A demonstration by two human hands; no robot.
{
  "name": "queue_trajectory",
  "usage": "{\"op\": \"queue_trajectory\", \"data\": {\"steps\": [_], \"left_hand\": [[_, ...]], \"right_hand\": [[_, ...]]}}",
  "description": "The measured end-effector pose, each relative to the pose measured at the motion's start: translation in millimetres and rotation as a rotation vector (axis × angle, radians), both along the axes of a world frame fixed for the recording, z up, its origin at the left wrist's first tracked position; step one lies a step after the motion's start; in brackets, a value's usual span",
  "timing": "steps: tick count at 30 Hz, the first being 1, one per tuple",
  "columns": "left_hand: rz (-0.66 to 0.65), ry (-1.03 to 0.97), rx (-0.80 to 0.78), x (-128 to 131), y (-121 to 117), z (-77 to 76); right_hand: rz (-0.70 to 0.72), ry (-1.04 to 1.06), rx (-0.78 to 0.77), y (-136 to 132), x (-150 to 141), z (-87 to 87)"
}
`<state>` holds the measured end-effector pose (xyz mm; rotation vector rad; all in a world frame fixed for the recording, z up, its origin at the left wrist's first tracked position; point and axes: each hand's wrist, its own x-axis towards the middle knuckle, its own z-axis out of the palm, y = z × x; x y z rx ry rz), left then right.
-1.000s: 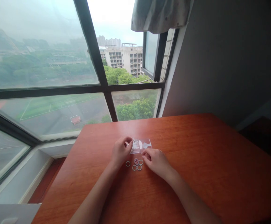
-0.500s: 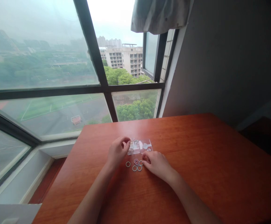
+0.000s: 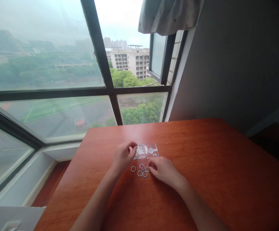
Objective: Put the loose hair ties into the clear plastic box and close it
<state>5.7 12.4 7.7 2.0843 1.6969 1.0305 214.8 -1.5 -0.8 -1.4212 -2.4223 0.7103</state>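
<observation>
Daylit on my feed, dim to the right
I see a reddish desk [image 3: 197, 160] by dark-framed windows [image 3: 110, 91], a curtain [image 3: 169, 16] above an open sash [image 3: 158, 56], and a shadowed grey wall [image 3: 233, 64].

box [image 3: 143, 155] on counter [image 3: 201, 154], lid [image 3: 154, 150] right of it, loose rings [image 3: 142, 174] nearer, inner rings [image 3: 141, 147] in box, window [image 3: 86, 92] on far side

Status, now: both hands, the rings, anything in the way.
Left hand at clear plastic box, grip unclear. Right hand at a pale ring, grip unclear. More rings loose on wooden tabletop. Left hand partly hides box.
</observation>
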Motion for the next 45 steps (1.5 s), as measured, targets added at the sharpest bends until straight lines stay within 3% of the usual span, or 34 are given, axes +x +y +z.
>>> {"op": "queue_trajectory", "data": {"steps": [13,26,30,37,41,45], "left_hand": [[-0.057,-0.009,-0.014,6,-1,-2.0],[-0.059,-0.014,-0.006,9,-3,0.7],[-0.062,-0.026,-0.004,8,-3,1.3],[-0.161,-0.130,-0.084,18,-6,5.0],[-0.255,-0.178,-0.152,27,-10,7.1],[-0.262,-0.174,-0.187,32,-12,5.2]], "right_hand": [[0.036,-0.220,0.132,-5,-6,-0.4],[0.085,-0.215,0.137,-7,-10,1.2],[0.035,-0.131,0.135,-3,-6,-0.5],[-0.203,0.137,0.204,6,0,-5.3],[-0.236,0.222,0.243,6,-2,-8.0],[-0.245,0.259,0.275,4,-4,-8.4]]}}
